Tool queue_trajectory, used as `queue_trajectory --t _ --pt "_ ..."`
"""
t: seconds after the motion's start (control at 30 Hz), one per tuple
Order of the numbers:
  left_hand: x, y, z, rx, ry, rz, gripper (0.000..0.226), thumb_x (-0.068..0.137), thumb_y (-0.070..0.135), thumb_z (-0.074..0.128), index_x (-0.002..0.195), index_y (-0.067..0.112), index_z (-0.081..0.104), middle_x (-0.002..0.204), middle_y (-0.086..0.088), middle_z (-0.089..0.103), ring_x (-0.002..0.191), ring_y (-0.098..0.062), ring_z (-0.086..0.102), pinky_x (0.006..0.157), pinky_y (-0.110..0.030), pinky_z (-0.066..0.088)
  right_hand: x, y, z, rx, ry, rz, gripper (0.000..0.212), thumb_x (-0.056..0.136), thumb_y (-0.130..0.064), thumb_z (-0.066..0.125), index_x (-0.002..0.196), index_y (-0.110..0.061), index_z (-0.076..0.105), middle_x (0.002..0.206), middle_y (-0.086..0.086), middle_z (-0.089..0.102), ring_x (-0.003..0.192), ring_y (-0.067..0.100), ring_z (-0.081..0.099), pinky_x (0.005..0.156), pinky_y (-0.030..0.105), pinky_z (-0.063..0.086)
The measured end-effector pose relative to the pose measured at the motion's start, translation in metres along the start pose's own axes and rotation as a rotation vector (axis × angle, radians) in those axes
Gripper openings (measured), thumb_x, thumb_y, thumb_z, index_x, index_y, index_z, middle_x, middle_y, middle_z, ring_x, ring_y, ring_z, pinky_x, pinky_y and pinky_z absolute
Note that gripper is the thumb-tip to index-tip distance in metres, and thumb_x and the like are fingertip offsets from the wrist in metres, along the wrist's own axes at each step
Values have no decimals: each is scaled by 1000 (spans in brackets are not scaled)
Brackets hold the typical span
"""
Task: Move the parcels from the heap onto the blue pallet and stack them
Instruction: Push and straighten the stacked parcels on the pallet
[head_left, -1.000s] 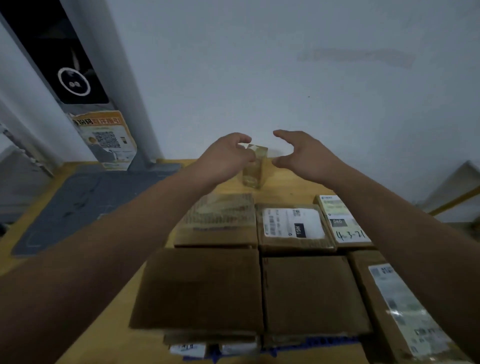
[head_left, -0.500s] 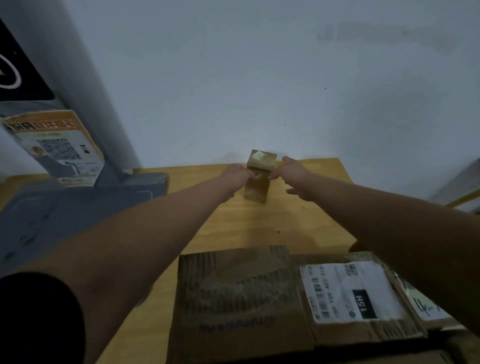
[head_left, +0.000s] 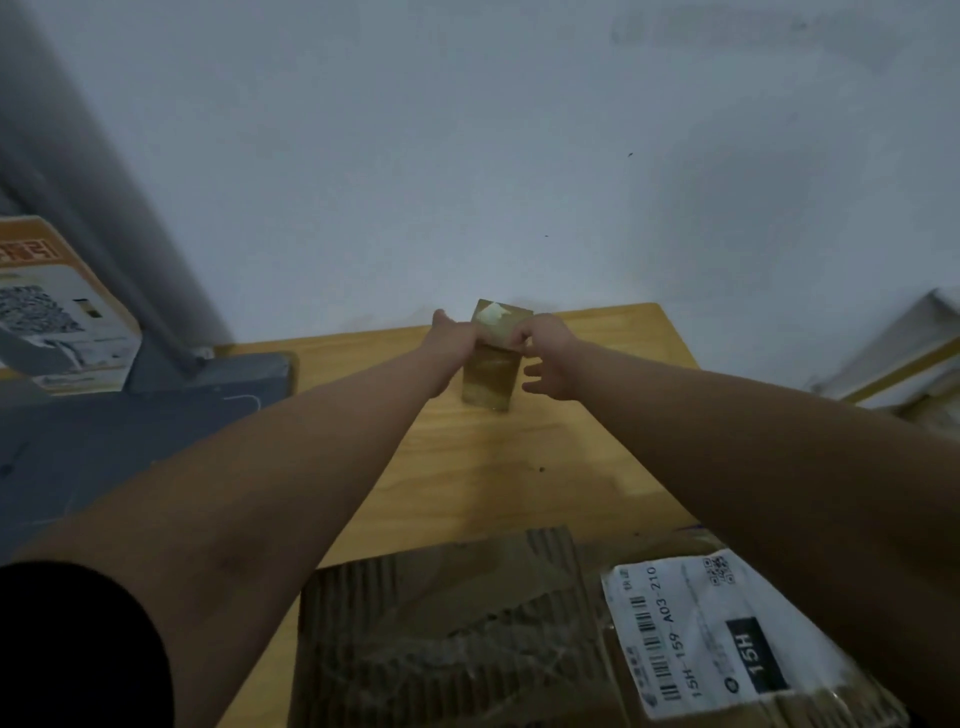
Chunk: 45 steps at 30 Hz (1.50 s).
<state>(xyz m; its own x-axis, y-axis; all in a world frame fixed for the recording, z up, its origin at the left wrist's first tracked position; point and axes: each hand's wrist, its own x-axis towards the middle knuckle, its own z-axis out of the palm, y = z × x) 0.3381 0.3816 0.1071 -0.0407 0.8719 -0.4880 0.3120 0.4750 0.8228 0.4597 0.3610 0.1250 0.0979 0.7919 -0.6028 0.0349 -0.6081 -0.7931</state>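
A small brown taped box (head_left: 490, 375) stands up tall near the far edge of the wooden board (head_left: 571, 467), close to the white wall (head_left: 467, 156). The left hand (head_left: 454, 338) holds its top on one side. The right hand (head_left: 548, 356) pinches the top on the other side, with its lower fingers sticking out. Close to the camera, a plain cardboard parcel (head_left: 441, 634) lies right beside a parcel with a white label (head_left: 727, 639).

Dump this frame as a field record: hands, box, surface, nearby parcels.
small box: upright, taped, near the wall
left hand: grips the box's upper left side
right hand: pinches its upper right edge, lower fingers spread
wooden surface: under the box; contact unclear
near parcels: plain cardboard parcel beside labelled parcel marked 15H
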Motion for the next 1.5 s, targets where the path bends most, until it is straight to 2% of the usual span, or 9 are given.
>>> queue_trajectory --t 0.17,0.33,0.47,0.77,0.87,0.93,1.07,1.3,1.5 --pt "-2 -2 5 104 -20 -33 42 90 36 58 123 11 54 120 -9 56 109 -28 56 89 -41 49 -12 -2 -1 48 -12 41 48 76 -11 53 124 -9 50 108 12 48 98 31 52 86 45 51" --pt "-32 18 16 240 21 67 8 89 7 48 82 5 52 86 -12 55 72 -21 48 65 -32 40 -44 -3 -2 71 -37 106 4 84 -9 49 83 -6 50 88 11 51 77 24 49 82 35 47" --pt "-34 17 17 352 -5 104 6 86 10 56 86 7 50 81 -8 48 72 -20 44 54 -29 32 -48 12 2 102 -37 123 9 86 -10 47 93 -6 52 92 11 49 83 28 50 81 40 46" --pt "-27 -21 14 622 -67 112 23 90 19 60 98 -1 67 88 -17 59 78 -33 62 61 -37 48 -39 28 -3 236 130 321 69 80 -14 64 141 -14 30 119 21 34 120 45 41 95 58 48" --pt "-35 -16 6 630 -35 179 25 88 23 67 98 0 65 88 -17 60 77 -27 55 64 -35 45 -45 22 -6 209 117 284 63 81 -13 60 139 -13 35 132 20 40 116 44 45 75 55 54" --pt "-45 -8 0 575 -46 207 45 85 18 71 124 2 56 106 -17 60 90 -29 58 70 -35 46 -51 11 -12 187 111 233 58 80 -14 59 135 -12 41 131 19 43 114 44 46 70 57 55" --pt "-82 12 -1 371 -180 240 97 86 15 68 155 30 2 127 -6 45 96 -25 54 65 -31 46 -72 -11 -29 203 59 132 45 87 -24 50 129 -9 48 121 19 54 111 45 52 102 66 36" --pt "-152 54 17 192 -113 331 25 100 42 43 122 29 42 126 -3 55 109 -27 57 90 -47 49 -119 -32 -70 175 27 25 40 94 -45 52 121 -16 58 118 15 59 105 44 57 95 66 38" --pt "-229 90 50 146 -25 413 61 95 24 57 141 38 19 126 -7 54 108 -27 59 75 -39 51 -182 -31 -130 63 -70 -176 33 93 -42 58 119 -22 57 109 5 62 91 28 58 91 53 44"
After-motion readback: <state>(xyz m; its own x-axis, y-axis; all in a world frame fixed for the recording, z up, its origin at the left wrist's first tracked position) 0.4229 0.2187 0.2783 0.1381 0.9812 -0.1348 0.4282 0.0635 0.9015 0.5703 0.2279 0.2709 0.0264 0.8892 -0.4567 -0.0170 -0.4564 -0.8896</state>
